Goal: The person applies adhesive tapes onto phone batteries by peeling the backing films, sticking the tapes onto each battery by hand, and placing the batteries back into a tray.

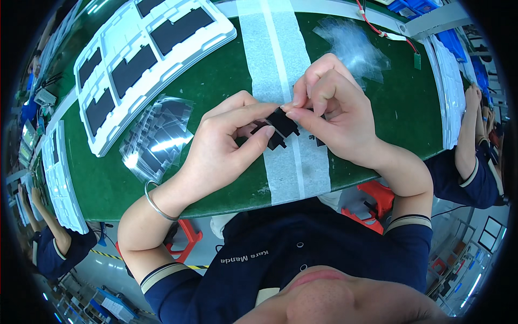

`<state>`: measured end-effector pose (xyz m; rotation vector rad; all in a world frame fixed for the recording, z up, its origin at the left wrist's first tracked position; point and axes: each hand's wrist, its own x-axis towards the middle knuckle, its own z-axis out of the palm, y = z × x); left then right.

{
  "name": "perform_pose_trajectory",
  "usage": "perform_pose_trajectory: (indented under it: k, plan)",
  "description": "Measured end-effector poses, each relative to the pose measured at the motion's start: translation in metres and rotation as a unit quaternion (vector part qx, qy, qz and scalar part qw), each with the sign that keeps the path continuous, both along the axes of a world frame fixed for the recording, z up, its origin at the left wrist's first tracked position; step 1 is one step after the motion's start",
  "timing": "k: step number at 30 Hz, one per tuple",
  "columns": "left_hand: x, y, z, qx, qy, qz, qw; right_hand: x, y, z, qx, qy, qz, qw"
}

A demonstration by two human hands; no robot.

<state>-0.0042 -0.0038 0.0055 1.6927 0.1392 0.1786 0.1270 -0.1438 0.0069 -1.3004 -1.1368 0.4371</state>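
Observation:
A small flat black piece with notched edges and a thin light line across it (286,124) is held up over the pale strip on the bench. My left hand (218,140) grips it from the left, thumb on its face and index finger along its upper edge. At its upper right corner, the thumb and index finger of my right hand (342,116) are pinched together. Whatever lies between those fingertips is too small to make out. Another small dark piece (320,142) shows partly beneath my right hand, beside the strip.
The pale strip (299,183) crosses the green bench (226,200). Clear film sheets lie in a left pile (156,137) and a far right pile (353,48). White trays (116,48) with black pieces stand far left; more stacked trays (448,92) are at right. Co-workers' arms (467,129) show beyond.

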Motion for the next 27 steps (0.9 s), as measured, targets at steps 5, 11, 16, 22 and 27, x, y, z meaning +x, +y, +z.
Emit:
perform_pose_trajectory:
  k: [5, 11, 16, 22, 27]
  plan:
    - [-0.0003, 0.0012, -0.0023, 0.004, -0.006, -0.001, 1.000, 0.0028, -0.0017, 0.0012, -0.025, -0.032, 0.013, 0.999]
    - [0.0004, 0.0008, 0.0017, -0.009, 0.020, 0.001, 1.000, 0.0009, 0.0003, -0.0006, -0.009, -0.021, -0.007, 1.000]
    - [0.0005, 0.0000, 0.0025, -0.009, 0.010, 0.001, 1.000, 0.0009, -0.0012, 0.0004, -0.024, -0.039, -0.004, 0.999]
    - [0.0006, 0.0002, 0.0010, -0.004, 0.011, 0.001, 1.000, 0.0005, -0.0006, -0.0019, -0.015, -0.028, -0.009, 0.999]
    - [0.0000, 0.0004, 0.0007, 0.004, 0.011, 0.001, 1.000, 0.0008, -0.0003, -0.0011, -0.025, -0.036, -0.004, 0.999]
